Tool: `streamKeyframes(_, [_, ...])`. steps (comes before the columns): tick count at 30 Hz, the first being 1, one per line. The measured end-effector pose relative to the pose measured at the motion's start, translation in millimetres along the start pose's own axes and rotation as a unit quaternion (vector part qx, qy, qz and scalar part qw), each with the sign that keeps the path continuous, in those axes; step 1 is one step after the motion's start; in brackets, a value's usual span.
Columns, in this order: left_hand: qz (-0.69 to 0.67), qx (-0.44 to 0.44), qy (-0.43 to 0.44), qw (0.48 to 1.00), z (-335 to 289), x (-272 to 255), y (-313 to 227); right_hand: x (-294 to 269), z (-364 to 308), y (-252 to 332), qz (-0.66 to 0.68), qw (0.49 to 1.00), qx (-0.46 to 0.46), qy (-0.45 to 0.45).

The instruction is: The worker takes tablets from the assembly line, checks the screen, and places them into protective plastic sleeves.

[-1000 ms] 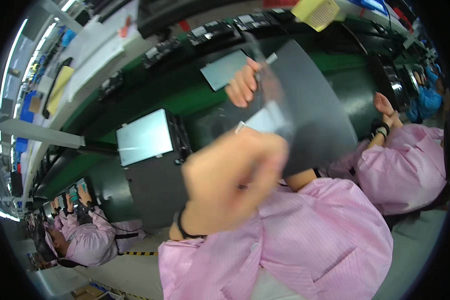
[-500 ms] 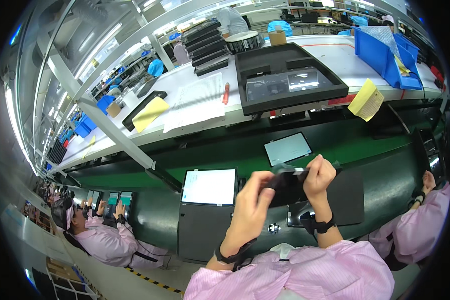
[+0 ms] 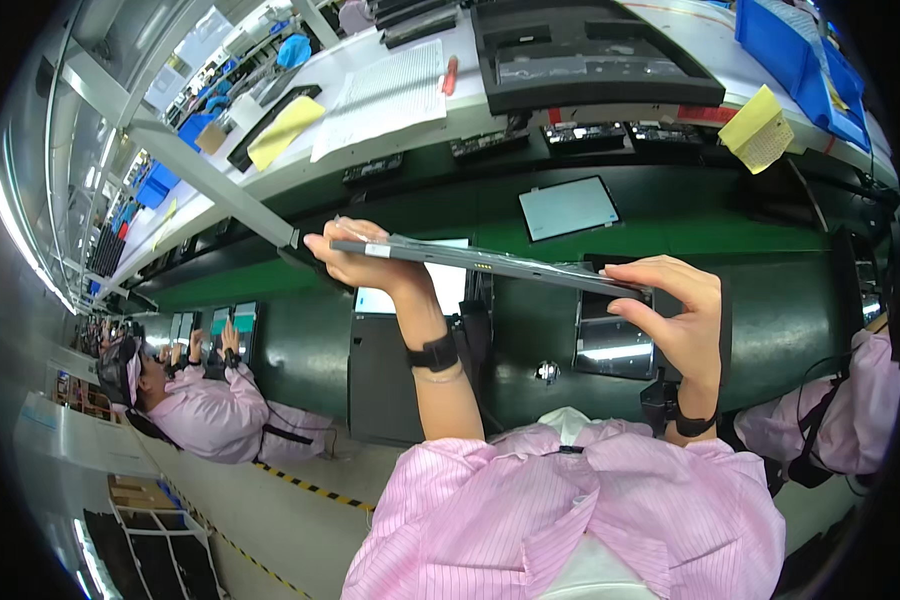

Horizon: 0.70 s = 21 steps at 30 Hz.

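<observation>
A thin grey tablet (image 3: 510,270) is held up edge-on above the bench, a row of small gold contacts on its edge. Loose clear film (image 3: 425,243) lies along its upper side. My left hand (image 3: 375,262) grips the left end, fingers partly hidden around it. At the other end, my right hand (image 3: 678,300) pinches the edge between thumb and fingers. Beneath, a tablet with a lit white screen (image 3: 375,303) is partly covered by my left forearm. A dark-screened tablet (image 3: 615,335) lies below my right hand.
Farther back on the green bench lies a pale-screened tablet (image 3: 570,208). A small shiny round object (image 3: 547,372) sits near the front. The shelf above carries a black tray (image 3: 610,95), papers (image 3: 390,100) and a blue bin (image 3: 800,70). Co-workers (image 3: 205,400) sit on both sides.
My hands have moved apart, left hand leftward and right hand rightward. The held tablet has turned from a foreshortened dark face to a long edge spanning between them. My view has tilted downward.
</observation>
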<state>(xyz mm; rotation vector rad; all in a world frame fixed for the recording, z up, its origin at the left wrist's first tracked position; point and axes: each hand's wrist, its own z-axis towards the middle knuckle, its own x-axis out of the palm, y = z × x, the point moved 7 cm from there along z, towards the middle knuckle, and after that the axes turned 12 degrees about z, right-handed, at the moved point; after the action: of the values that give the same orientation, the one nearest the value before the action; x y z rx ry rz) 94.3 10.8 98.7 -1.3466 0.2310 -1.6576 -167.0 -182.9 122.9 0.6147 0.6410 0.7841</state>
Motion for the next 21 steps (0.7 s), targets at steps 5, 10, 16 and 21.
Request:
streamKeyframes(5, [-0.007,0.033,0.059,0.998,-6.3,-3.0,-3.5,14.6,-12.1,-18.1,0.277,0.938,0.194,-0.074])
streamKeyframes(10, [-0.145,0.032,0.217,0.965,9.6,-0.6,6.3,27.5,-20.0,-44.2,0.343,0.897,0.277,-0.023])
streamKeyframes(16, [-0.336,-0.018,0.54,0.771,-15.4,41.0,20.9,20.4,-2.1,-71.7,0.264,0.93,0.218,-0.137])
streamKeyframes(21, [-0.459,-0.153,0.444,0.754,-5.9,38.1,28.7,11.1,9.3,-92.2,0.23,0.94,0.201,-0.149])
